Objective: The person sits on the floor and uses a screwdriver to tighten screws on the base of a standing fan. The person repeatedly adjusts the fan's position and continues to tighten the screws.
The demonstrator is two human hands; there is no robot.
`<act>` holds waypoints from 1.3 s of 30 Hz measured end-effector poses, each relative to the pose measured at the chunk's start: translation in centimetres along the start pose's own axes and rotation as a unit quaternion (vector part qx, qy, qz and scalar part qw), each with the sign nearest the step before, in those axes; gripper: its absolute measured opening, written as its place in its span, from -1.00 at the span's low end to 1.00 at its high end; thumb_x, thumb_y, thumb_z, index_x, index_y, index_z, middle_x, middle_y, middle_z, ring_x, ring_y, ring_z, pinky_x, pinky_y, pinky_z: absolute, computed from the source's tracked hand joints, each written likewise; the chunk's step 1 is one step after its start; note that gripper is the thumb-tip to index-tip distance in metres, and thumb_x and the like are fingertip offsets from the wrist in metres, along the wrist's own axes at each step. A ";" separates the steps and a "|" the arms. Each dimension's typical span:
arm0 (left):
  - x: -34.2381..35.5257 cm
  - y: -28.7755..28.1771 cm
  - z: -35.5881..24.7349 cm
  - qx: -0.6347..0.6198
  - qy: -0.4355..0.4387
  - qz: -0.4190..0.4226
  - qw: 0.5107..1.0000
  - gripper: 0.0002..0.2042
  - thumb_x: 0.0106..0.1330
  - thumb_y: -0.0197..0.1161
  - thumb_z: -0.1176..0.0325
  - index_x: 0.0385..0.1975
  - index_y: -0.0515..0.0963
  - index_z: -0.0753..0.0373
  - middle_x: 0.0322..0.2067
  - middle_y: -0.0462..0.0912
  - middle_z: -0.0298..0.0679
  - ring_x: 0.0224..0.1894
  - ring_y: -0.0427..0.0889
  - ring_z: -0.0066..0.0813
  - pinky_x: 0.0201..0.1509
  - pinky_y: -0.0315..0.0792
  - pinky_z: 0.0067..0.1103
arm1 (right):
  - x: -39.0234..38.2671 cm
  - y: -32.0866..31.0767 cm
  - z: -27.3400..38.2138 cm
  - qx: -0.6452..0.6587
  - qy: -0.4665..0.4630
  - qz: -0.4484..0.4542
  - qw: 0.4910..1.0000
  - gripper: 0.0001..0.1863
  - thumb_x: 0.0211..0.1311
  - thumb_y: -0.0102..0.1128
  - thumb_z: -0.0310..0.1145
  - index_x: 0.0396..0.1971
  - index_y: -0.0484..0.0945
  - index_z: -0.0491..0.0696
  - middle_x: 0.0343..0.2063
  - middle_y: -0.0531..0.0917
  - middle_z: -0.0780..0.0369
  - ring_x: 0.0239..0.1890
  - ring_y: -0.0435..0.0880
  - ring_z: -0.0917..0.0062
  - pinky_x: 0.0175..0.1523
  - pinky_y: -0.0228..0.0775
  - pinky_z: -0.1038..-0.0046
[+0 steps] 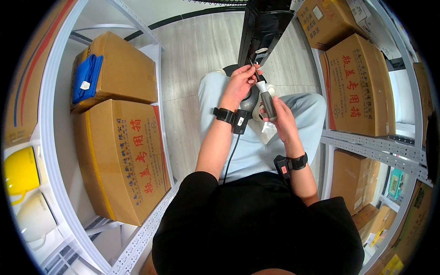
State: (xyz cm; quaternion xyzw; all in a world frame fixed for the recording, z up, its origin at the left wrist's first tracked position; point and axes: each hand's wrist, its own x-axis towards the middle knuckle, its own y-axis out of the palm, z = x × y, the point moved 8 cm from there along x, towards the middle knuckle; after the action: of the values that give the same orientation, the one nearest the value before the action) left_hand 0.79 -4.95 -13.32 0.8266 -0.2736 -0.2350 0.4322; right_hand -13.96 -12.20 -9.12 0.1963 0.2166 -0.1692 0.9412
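Observation:
In my right hand (283,120) is a screwdriver (267,104) with a grey handle and a pale collar, its dark shaft pointing up and to the left. My left hand (240,82) is closed, with thumb and fingers pinched around the shaft near its tip; the tip itself is partly hidden. Just beyond my fingers rises a tall black panel-like part (262,34) with a small oval label low on it. Below my left hand, between my legs, a rounded grey-and-black object (249,101) is partly covered. A clear plastic bag (266,133) lies by my lap.
White metal shelving (135,247) flanks me, holding large cardboard boxes on the left (121,158) and right (355,87). A folded blue cloth (88,79) rests on a left box. Yellow (22,170) and white mugs (36,217) stand far left. A black cable hangs from my left wrist's device (241,121).

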 end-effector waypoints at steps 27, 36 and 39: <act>-0.1 0.6 -0.2 0.016 0.001 0.004 1.000 -0.80 0.30 0.15 0.46 -0.14 0.47 0.40 -0.31 0.59 -0.13 -0.51 0.38 -0.75 -0.46 0.23 -0.84 | 0.1 -1.0 -1.1 0.033 0.022 0.026 0.999 -0.54 0.31 0.07 -0.09 0.00 0.39 -0.16 -0.34 0.58 0.28 -0.39 0.55 0.70 -0.37 0.36 0.65; 0.5 -0.7 0.0 0.036 0.017 -0.003 0.999 -0.82 0.30 0.15 0.45 -0.16 0.49 0.38 -0.33 0.60 -0.15 -0.51 0.39 -0.76 -0.47 0.23 -0.84 | 0.2 -1.0 0.0 -0.156 -0.128 -0.046 0.978 -0.57 0.32 0.04 -0.11 -0.01 0.39 -0.15 -0.37 0.58 0.25 -0.42 0.59 0.65 -0.34 0.41 0.63; 0.3 -0.5 -0.1 0.040 0.013 -0.010 0.999 -0.82 0.30 0.15 0.44 -0.17 0.50 0.37 -0.34 0.61 -0.16 -0.52 0.39 -0.77 -0.47 0.23 -0.84 | 0.2 -0.8 -0.4 -0.041 -0.045 -0.022 0.998 -0.58 0.29 0.11 -0.17 0.00 0.38 -0.15 -0.37 0.58 0.26 -0.41 0.59 0.65 -0.35 0.40 0.64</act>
State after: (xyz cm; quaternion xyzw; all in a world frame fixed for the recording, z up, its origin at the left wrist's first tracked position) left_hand 1.20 -4.87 -13.79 0.8491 -0.2687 -0.2171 0.3996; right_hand -14.25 -12.77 -9.77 0.1447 0.1852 -0.1891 0.9534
